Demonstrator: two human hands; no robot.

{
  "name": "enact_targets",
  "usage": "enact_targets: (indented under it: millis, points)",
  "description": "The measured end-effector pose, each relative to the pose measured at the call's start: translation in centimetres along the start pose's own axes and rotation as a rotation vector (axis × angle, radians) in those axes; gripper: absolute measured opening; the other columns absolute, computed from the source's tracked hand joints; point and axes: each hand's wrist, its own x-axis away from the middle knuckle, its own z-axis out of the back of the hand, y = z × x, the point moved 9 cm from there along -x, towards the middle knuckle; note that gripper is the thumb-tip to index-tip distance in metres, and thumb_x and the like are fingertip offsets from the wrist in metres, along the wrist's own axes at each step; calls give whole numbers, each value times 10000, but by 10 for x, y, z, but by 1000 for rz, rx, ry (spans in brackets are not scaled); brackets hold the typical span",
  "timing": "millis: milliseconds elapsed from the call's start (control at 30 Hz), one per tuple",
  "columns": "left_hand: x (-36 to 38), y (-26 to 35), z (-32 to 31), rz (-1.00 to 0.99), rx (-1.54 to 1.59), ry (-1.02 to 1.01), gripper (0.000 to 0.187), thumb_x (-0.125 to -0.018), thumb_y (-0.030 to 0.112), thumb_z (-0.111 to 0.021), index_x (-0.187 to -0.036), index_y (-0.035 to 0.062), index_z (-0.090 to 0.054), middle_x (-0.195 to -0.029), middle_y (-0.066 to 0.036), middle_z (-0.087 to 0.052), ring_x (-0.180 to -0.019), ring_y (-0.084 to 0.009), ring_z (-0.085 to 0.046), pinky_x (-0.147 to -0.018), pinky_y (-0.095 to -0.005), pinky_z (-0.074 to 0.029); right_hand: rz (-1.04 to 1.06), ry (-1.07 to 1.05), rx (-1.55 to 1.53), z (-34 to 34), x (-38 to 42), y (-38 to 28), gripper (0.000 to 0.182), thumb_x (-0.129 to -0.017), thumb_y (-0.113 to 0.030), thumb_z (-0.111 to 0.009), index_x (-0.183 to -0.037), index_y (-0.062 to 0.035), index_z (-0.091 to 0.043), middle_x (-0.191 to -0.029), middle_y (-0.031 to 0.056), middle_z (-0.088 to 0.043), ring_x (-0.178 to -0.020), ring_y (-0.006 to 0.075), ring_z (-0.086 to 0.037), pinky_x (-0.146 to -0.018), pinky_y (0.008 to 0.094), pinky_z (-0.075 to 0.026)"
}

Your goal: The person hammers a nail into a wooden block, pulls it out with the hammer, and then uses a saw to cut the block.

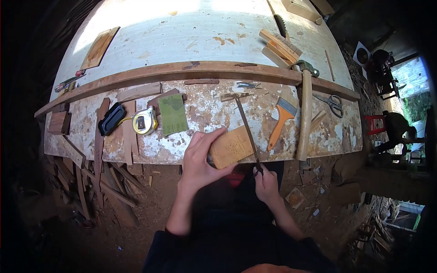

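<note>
My left hand (pixel 200 157) is closed around a small light-brown wooden block (pixel 232 148) with rounded corners and a pattern of small dark dots on its face. The block is held at the front edge of the workbench. In my right hand (pixel 266 183) is the lower end of a long, thin, dark file (pixel 246 123). The file points away from me and runs along the block's right edge; whether it touches is hard to tell. A green sandpaper sheet (pixel 173 114) lies left of the block, and an orange-handled brush (pixel 281 119) lies right of the file.
A long wooden beam (pixel 182 68) crosses the worn bench (pixel 205 100). A hammer (pixel 306 113) and scissors (pixel 334 105) lie at right. At left are a tape measure (pixel 144 122), a black case (pixel 112 119) and wood strips. Scrap wood (pixel 114 186) leans below the bench.
</note>
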Motion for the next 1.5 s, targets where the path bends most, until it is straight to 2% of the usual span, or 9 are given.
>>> enact_targets:
  millis: [133, 267, 600, 800, 1000, 1100, 1267, 1433, 1500]
  points:
    - [-2, 2, 1, -13, 8, -5, 869, -618, 156, -996, -1413, 23, -670, -1188, -134, -741, -1030, -294, -673, -934, -391, -561, 184, 124, 2, -19, 8, 25, 255, -993, -48, -614, -1199, 96, -658, -843, 272, -702, -791, 474, -725, -696, 502, -565]
    - [1, 0, 1, 11, -2, 3, 883, -612, 170, -1001, -1416, 24, -668, -1192, -131, -741, -1022, -293, -670, -919, -389, -559, 57, 107, 58, 2, 7, 13, 313, -981, -37, -623, -1239, 135, -664, -814, 274, -704, -777, 472, -730, -709, 497, -584]
    - [-1, -5, 9, -11, -25, 68, 865, -604, 178, -1006, -1387, 12, -679, -1220, -144, -747, -1051, -302, -677, -951, -398, -552, 11, 83, 12, -8, 23, 25, 210, -1003, -41, -605, -1160, 83, -669, -795, 280, -673, -772, 493, -710, -680, 527, -543]
    - [0, 4, 6, -75, 22, -2, 851, -625, 166, -993, -1409, 46, -684, -1140, -108, -749, -957, -278, -661, -862, -378, -572, 14, 60, -52, -8, 35, 21, 227, -1004, -37, -597, -1174, 98, -662, -802, 280, -676, -773, 473, -722, -676, 516, -549]
    - [-2, 6, 4, -79, 61, -32, 859, -621, 170, -998, -1413, 54, -686, -1167, -109, -756, -961, -270, -659, -862, -373, -574, 4, 18, -77, -36, 54, 82, 292, -1000, -37, -600, -1230, 135, -653, -908, 263, -741, -823, 459, -746, -740, 482, -593]
    - [9, 3, 0, -40, 64, -50, 857, -623, 170, -996, -1413, 51, -686, -1177, -114, -759, -967, -271, -659, -870, -373, -575, 7, 40, -32, -16, 32, 22, 299, -998, -46, -607, -1231, 135, -657, -926, 250, -755, -822, 445, -756, -757, 478, -603]
    - [1, 3, 4, -66, 66, -46, 865, -616, 174, -999, -1413, 48, -687, -1170, -123, -757, -976, -277, -666, -880, -378, -578, 56, 58, -7, -31, 44, 65, 292, -1007, -59, -616, -1223, 133, -660, -870, 250, -735, -779, 443, -749, -726, 478, -590]
    - [3, -2, 1, -48, 62, -61, 892, -605, 176, -1009, -1420, 26, -679, -1173, -126, -739, -995, -277, -668, -904, -376, -565, 21, 74, 25, -14, 34, 15, 244, -1009, -53, -622, -1176, 120, -665, -790, 246, -693, -738, 443, -736, -675, 480, -567]
    - [3, 0, 2, -56, 68, -53, 866, -614, 178, -1003, -1411, 48, -689, -1178, -124, -757, -970, -279, -669, -879, -379, -581, 56, 86, -32, -30, 45, 49, 215, -1023, -66, -617, -1139, 110, -662, -743, 249, -655, -708, 456, -712, -638, 490, -543]
